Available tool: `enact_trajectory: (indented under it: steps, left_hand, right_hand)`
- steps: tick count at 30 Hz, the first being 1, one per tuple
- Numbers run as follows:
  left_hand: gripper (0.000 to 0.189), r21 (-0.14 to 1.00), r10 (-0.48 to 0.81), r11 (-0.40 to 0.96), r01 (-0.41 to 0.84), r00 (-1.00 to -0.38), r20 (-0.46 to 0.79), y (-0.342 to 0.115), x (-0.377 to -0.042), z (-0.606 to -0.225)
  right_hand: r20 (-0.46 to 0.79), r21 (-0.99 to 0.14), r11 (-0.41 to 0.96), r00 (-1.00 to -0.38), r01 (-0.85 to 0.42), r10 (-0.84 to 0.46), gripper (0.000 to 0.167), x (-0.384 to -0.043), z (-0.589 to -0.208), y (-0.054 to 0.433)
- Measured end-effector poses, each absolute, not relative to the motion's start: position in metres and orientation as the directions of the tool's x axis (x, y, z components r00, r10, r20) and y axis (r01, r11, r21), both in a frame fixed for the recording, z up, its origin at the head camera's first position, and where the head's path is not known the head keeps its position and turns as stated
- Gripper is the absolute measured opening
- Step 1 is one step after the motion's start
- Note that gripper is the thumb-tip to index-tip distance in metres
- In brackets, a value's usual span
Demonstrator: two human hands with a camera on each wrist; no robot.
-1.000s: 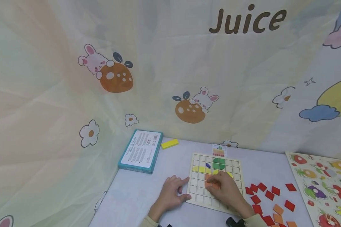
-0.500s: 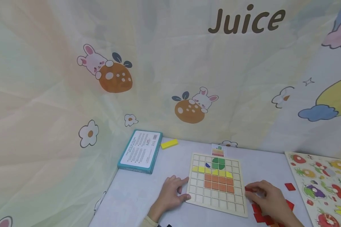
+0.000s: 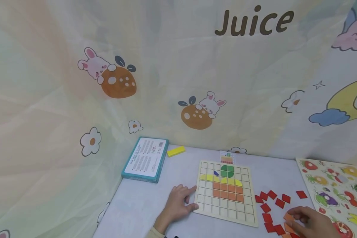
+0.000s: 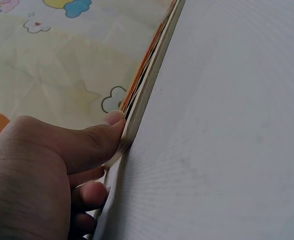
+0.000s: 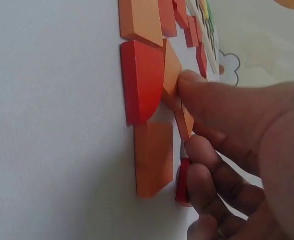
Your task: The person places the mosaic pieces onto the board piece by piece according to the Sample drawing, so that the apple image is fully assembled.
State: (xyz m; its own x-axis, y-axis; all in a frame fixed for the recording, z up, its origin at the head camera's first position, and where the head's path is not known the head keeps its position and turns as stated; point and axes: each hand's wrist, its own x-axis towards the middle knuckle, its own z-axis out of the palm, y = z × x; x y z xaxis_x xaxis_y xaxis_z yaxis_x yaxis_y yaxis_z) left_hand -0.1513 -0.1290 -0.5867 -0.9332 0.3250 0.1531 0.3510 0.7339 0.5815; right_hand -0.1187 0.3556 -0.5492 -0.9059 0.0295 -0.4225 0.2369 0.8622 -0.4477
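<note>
My left hand (image 3: pixel 178 202) rests on the table with its thumb and forefinger spread against the left edge of a wooden grid board (image 3: pixel 226 218). In the left wrist view, the thumb lies on the board's rim (image 4: pixel 136 115). The grid holds green pieces (image 3: pixel 227 171), a small blue piece (image 3: pixel 216 173), a row of yellow pieces (image 3: pixel 209 178) and two rows of orange squares (image 3: pixel 227 191). To the right, my right hand (image 3: pixel 312 222) pinches an orange tile (image 5: pixel 171 72) among loose tiles, its fingers partly hiding them. A curved red piece (image 5: pixel 144 82) lies beside it.
Red tiles (image 3: pixel 265 208) lie scattered right of the board. A pattern card (image 3: pixel 227 157) sits behind it. Back left are a teal box (image 3: pixel 145 158) and a yellow block (image 3: pixel 176 151). A fruit-picture board (image 3: pixel 312 178) lies far right, against a printed cloth backdrop (image 3: pixel 154 82).
My right hand has left the orange rows on the grid, touched a red tile beside the board, then moved right to the loose orange tiles. My left hand stays at the board's edge.
</note>
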Motion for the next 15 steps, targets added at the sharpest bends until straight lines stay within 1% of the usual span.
enact_trajectory:
  steps: [5,11,13,15]
  left_hand:
    - [0.066,0.587,0.323,0.729,0.353,-0.933,0.159,-0.1295,-0.1511,-0.5872]
    - [0.067,0.583,0.325,0.732,0.352,-0.933,0.155,-0.1295,-0.1533,-0.5891]
    - [0.068,0.583,0.323,0.736,0.342,-0.936,0.142,-0.1294,-0.1531,-0.5882]
    - [0.068,0.584,0.319,0.741,0.331,-0.939,0.128,-0.1295,-0.153,-0.5876]
  right_hand:
    - [-0.424,-0.453,0.867,-0.905,0.208,-0.005,0.07,-0.1192,-0.5532,0.356]
    - [-0.423,-0.484,0.849,-0.906,0.213,-0.014,0.048,-0.1207,-0.5538,0.3534]
    - [-0.423,-0.517,0.826,-0.906,0.223,-0.021,0.045,-0.1197,-0.5503,0.3505]
    - [-0.43,-0.553,0.799,-0.902,0.236,-0.031,0.046,-0.1195,-0.5468,0.3477]
